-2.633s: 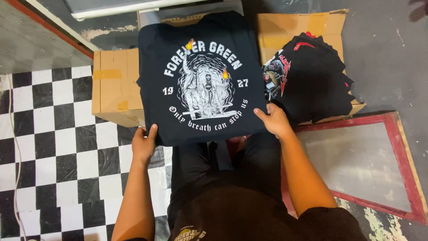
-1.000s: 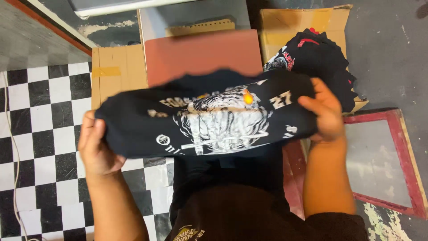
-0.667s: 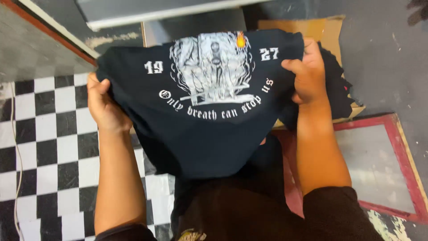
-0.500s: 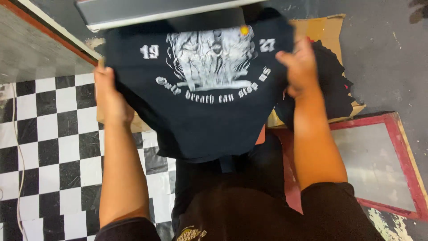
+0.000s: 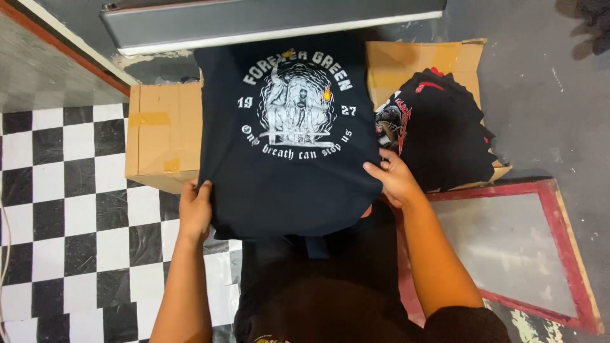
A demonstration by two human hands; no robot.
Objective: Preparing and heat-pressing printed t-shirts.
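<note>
Both hands spread a printed shirt flat

The left hand and right hand pinch the dark t-shirt by its lower side edges, fingers closed on cloth.

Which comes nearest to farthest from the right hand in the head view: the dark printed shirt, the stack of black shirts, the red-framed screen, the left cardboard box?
From the right hand:
1. Dark printed shirt, held at its edge.
2. Stack of black shirts, just right and above.
3. Red-framed screen, lower right.
4. Left cardboard box, far left.

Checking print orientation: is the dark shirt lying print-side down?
No. The dark shirt lies print-side up, its white graphic showing, with the left hand and right hand at its lower edge.
</note>
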